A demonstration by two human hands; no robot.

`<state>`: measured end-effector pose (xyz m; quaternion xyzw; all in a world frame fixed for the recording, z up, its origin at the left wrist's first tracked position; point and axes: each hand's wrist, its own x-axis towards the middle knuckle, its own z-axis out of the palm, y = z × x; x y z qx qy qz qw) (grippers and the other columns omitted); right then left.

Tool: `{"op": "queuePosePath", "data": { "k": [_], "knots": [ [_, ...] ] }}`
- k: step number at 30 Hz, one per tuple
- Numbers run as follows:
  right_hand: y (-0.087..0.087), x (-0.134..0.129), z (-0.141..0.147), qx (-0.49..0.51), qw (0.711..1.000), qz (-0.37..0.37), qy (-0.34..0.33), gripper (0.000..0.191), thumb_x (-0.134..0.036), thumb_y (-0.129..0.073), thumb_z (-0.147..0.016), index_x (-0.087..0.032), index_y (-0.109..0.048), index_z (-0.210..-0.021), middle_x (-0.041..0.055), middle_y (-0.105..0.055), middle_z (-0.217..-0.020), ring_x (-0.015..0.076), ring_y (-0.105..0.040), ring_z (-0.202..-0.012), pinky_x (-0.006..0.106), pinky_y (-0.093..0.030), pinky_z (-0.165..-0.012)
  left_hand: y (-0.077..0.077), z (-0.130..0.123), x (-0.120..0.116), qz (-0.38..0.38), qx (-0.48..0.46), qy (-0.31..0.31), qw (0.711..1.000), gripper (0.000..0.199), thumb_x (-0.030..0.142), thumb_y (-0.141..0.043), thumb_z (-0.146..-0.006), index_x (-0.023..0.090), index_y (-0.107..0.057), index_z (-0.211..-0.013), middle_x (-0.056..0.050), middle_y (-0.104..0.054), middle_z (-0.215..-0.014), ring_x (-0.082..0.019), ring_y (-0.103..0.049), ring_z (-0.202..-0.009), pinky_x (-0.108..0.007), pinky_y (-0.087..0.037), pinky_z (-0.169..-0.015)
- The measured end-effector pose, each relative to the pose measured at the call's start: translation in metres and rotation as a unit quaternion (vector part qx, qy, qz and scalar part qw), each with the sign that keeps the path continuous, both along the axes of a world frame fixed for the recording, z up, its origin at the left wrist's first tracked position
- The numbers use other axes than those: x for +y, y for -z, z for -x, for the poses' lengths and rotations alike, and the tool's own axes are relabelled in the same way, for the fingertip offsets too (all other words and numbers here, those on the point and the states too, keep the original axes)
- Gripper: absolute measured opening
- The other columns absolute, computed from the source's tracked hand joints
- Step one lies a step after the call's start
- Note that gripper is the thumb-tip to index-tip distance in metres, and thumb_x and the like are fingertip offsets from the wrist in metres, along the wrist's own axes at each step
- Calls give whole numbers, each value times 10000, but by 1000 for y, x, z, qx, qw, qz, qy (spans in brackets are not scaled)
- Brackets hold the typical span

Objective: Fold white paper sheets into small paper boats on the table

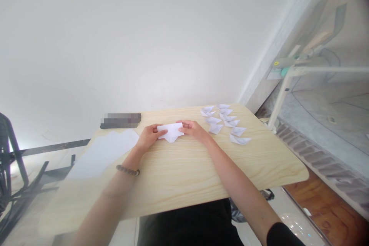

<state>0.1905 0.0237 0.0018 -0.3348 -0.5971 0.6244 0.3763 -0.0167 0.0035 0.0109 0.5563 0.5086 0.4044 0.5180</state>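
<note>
A partly folded sheet of white paper [171, 130] is held level above the middle of the table, with a flap pointing down toward me. Its left end is pinched between the thumb and fingers of my left hand [149, 136]. The right end sits in the same kind of pinch in my right hand [193, 130]. To the right of my right hand lie several white folded paper boats [215, 128] in loose rows. Flat sheets of white paper [100, 153] are spread to the left of my left hand.
The light wooden table [178, 184] stands against a white wall. A dark, blurred-out object [121, 120] lies at its back left. Beyond the right edge is a white metal frame [281, 102]. A black chair [14, 157] stands at the left.
</note>
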Motion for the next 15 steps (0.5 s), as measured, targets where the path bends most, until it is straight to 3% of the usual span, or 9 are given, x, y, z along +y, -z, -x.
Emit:
{"op": "queuePosePath", "data": {
  "k": [4,9,11,15],
  "knots": [
    [5,-1,3,-30,999,-34,7,325,-303,-620,-630,-143,-600,-913,45,-627,-857,161,-581,-756,273,-475,-648,5,0,2,-17,-12,8,1000,467,381,-671,-568,116,-577,-940,-71,-648,-807,-177,-587,-702,-284,-449,-637],
    [13,1,7,-145,975,-126,113,289,-413,-597,-633,-134,-610,-709,-15,-561,-589,96,-496,-508,205,-390,-470,7,0,2,-32,-29,-2,999,515,350,-682,-563,119,-541,-1001,-74,-644,-827,-177,-588,-727,-312,-447,-693],
    [13,1,7,-166,965,-150,140,295,-432,-590,-635,-139,-597,-670,-31,-519,-521,84,-465,-469,194,-358,-446,7,0,1,-32,-55,3,998,517,331,-681,-571,126,-526,-1019,-75,-640,-863,-176,-586,-760,-321,-440,-731],
    [11,1,6,-139,974,-130,122,267,-412,-548,-681,-147,-582,-693,-25,-535,-513,93,-504,-465,208,-404,-487,7,0,1,-36,-96,11,995,452,329,-664,-597,134,-534,-983,-75,-630,-915,-182,-573,-824,-329,-425,-777]
  ]
}}
